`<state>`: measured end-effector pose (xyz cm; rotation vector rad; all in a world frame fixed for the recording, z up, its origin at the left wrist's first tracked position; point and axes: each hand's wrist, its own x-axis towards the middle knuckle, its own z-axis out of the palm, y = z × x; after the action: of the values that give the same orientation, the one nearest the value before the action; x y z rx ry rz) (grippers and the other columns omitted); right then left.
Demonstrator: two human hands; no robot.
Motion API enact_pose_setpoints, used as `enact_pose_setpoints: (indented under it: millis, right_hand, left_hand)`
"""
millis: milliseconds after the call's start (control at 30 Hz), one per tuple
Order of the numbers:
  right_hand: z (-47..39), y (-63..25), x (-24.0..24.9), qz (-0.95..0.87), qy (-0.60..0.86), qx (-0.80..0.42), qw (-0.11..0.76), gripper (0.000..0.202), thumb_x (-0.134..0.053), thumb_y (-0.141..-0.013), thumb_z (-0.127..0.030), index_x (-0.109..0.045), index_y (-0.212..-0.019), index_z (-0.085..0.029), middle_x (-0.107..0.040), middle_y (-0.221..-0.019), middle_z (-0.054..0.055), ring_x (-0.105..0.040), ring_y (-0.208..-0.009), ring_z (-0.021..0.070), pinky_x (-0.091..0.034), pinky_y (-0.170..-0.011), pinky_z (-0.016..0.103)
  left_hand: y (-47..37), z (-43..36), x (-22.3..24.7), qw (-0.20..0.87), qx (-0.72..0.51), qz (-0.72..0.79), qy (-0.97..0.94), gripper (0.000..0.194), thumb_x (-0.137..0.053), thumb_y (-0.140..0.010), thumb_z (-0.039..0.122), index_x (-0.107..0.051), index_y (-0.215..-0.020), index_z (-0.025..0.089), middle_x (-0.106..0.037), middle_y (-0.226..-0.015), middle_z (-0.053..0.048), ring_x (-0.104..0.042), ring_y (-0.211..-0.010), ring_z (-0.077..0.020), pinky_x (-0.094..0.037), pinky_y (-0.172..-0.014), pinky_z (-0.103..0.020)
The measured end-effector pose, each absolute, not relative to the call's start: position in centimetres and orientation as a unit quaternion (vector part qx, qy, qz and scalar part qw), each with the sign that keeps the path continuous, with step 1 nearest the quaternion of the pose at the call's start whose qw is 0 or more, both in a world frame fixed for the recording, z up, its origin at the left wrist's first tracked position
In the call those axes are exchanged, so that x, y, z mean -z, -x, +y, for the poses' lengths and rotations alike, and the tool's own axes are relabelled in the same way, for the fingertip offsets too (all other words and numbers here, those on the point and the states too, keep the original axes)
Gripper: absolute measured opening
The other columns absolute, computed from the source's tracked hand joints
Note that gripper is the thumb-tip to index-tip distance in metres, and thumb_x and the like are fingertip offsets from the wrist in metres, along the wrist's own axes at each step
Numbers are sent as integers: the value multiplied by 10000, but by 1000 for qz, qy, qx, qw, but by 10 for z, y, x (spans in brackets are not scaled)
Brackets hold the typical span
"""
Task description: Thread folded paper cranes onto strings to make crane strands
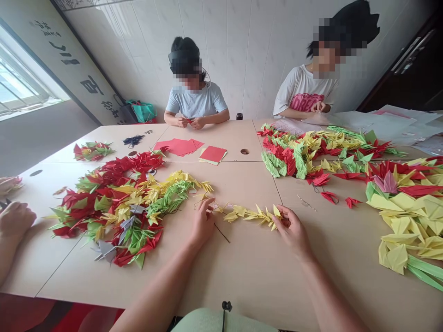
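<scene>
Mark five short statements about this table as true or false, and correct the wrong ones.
1. The right hand holds the right end of a yellow paper string. True.

2. The left hand rests on the mixed heap at the far right. False: the left hand is at the left end of the yellow paper string.

3. Flat red paper lies beyond the yellow paper string. True.

4. The dark tangle lies right of the flat red paper. False: the dark tangle lies to its left.

5. The left heap includes red, green and yellow pieces. True.

Yellow paper strand (pixel 262 215) in right hand (pixel 290 227)
</scene>
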<state>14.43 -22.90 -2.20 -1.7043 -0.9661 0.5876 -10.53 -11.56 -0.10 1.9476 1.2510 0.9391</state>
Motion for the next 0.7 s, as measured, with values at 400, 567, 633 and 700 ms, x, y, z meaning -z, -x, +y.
enact_pose_setpoints:
  millis: [400,567,633,700]
  right_hand:
    - [-220,-147,19,-405,710,-230,528,486,-587,-726,-501,-576,-1081,-169,-640,-1025,129,-603,-933,254,-511,-770,374]
    - [-218,-145,19,-410,718,-220,517,469,-570,-728,-508,-587,-1050,-168,-645,-1019,126,-607,-916,246,-498,-779,369]
    - [-217,-144,17,-410,724,-215,512,459,-569,-726,-499,-590,-1039,-165,-649,-1009,126,-609,-904,245,-498,-769,365]
    - [-217,-143,15,-411,729,-210,506,442,-566,-725,-487,-594,-1029,-167,-654,-994,122,-613,-885,243,-496,-759,364]
  left_hand:
    - [109,-109,1,290,-320,482,-763,539,-424,-633,-2,-520,-1110,230,-521,-1114,-54,-542,-765,-113,-478,-609,-223]
    - [108,-107,2,284,-321,487,-761,493,-421,-639,8,-537,-1075,205,-557,-1040,-49,-546,-711,-108,-474,-644,-249]
    - [108,-107,3,282,-325,490,-758,473,-423,-648,18,-538,-1071,195,-565,-1003,-48,-545,-702,-110,-472,-651,-256]
    - [108,-106,4,281,-331,489,-756,461,-430,-645,23,-545,-1056,197,-573,-977,-41,-541,-707,-113,-469,-656,-256]
